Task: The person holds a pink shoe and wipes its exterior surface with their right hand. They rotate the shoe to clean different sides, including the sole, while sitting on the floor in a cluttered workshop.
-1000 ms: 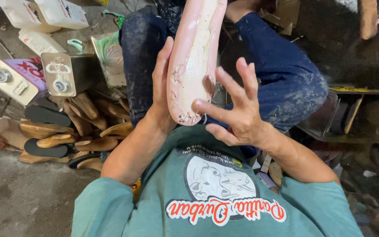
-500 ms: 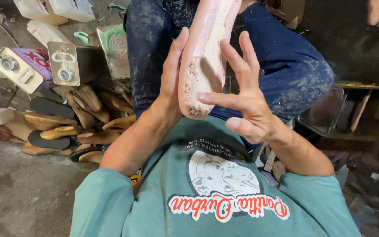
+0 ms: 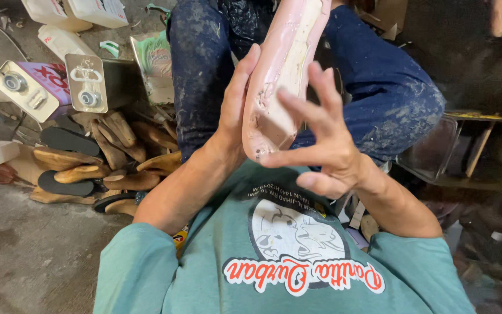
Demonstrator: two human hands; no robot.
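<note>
The left hand (image 3: 236,107) lies flat against the left edge of a long pale pink sole-shaped piece (image 3: 283,70), fingers straight and together, pointing up along it, with the palm pressed to its side. The right hand (image 3: 321,142) is on the other side of the piece with its fingers spread wide; the thumb reaches across beneath the piece's rounded lower end, and the fingertips hover over its smeared face, though whether they touch it cannot be told because they are blurred. The pink piece stands nearly upright between the two hands, tilted a little to the right, its upper end running out of the top of the view.

Behind the hands are the person's legs in dark blue, paint-flecked trousers (image 3: 204,70). Below the hands, nearest the camera, is a teal shirt (image 3: 216,273) with a round printed picture.

To the left of the left hand, on the concrete floor (image 3: 24,256), lies a loose heap of wooden sole blocks (image 3: 120,148) with a few flat black soles (image 3: 65,141) among them. Further left and up stand two square metal cans (image 3: 85,81) with round caps. Above those, white plastic jugs (image 3: 68,14) lie at the top edge. To the right of the right hand, a clear plastic container (image 3: 431,154) sits in shadow.
</note>
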